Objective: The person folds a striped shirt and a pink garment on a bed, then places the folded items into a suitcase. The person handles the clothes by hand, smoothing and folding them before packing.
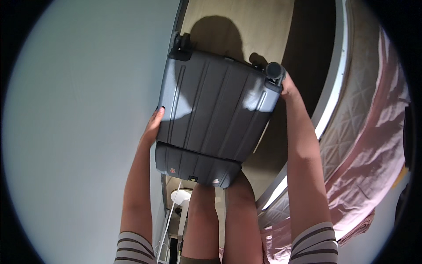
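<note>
A dark grey hard-shell suitcase (211,105) with ribbed sides is held tilted in front of me, its wheeled end pointing away. My left hand (154,123) grips its left side, with the thumb on the edge and the other fingers hidden. At the far right corner my right hand (288,86) holds the case beside a black wheel (274,71); its fingers are mostly out of sight behind it. Another wheel (180,42) sticks out at the far left corner. The near section (198,165) carries small stickers and rests close to my knees.
A pale wall (88,110) rises close on the left. To the right stands a bed with a quilted side (358,92) and pink bedding (369,154). Light wooden floor (259,22) lies beyond the suitcase. A white round-based stand (181,196) is by my legs.
</note>
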`<action>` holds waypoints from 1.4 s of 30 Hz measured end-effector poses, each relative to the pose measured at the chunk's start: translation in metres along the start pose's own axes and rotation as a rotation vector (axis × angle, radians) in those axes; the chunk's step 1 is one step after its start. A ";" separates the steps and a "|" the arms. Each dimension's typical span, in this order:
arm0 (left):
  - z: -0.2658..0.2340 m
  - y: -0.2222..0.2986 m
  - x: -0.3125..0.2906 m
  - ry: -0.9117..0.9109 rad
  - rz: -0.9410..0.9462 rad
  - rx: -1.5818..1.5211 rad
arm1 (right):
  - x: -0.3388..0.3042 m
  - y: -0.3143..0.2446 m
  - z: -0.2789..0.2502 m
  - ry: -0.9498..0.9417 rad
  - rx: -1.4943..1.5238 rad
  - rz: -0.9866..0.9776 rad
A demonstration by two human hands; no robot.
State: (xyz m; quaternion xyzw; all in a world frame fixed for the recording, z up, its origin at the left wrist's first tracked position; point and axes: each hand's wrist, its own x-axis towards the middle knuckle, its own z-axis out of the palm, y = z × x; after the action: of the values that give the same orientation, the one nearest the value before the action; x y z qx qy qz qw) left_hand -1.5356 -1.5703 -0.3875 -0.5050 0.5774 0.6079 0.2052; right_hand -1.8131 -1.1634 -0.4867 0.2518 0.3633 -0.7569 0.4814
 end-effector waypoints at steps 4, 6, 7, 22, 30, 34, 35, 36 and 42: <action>0.011 0.032 0.002 -0.074 -0.228 -0.076 | 0.007 0.013 0.015 0.063 0.018 0.128; -0.003 0.016 0.024 -0.191 -0.165 -0.030 | 0.003 0.020 0.022 0.084 -0.079 0.039; -0.004 0.015 0.023 -0.164 -0.188 -0.003 | -0.003 0.019 0.031 0.113 -0.048 0.069; 0.021 0.003 0.011 -0.041 0.057 -0.181 | -0.007 -0.095 0.067 0.407 -1.215 0.158; 0.077 0.036 -0.007 0.042 0.388 0.461 | 0.044 -0.040 0.153 0.501 -1.419 0.211; 0.097 0.043 -0.034 0.146 0.458 0.531 | 0.045 -0.045 0.089 0.482 -1.289 0.120; 0.100 0.045 -0.036 0.131 0.459 0.533 | 0.042 -0.047 0.076 0.478 -1.233 0.131; 0.101 0.046 -0.038 0.122 0.457 0.537 | 0.040 -0.046 0.065 0.456 -1.173 0.145; 0.101 0.038 -0.037 0.126 0.492 0.534 | 0.039 -0.039 0.038 0.335 -0.943 0.228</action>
State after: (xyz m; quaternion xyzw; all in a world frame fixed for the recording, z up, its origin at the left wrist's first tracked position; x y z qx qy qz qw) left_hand -1.5907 -1.4753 -0.3553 -0.3163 0.8312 0.4348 0.1416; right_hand -1.8659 -1.2043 -0.4799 0.1631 0.7075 -0.4027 0.5573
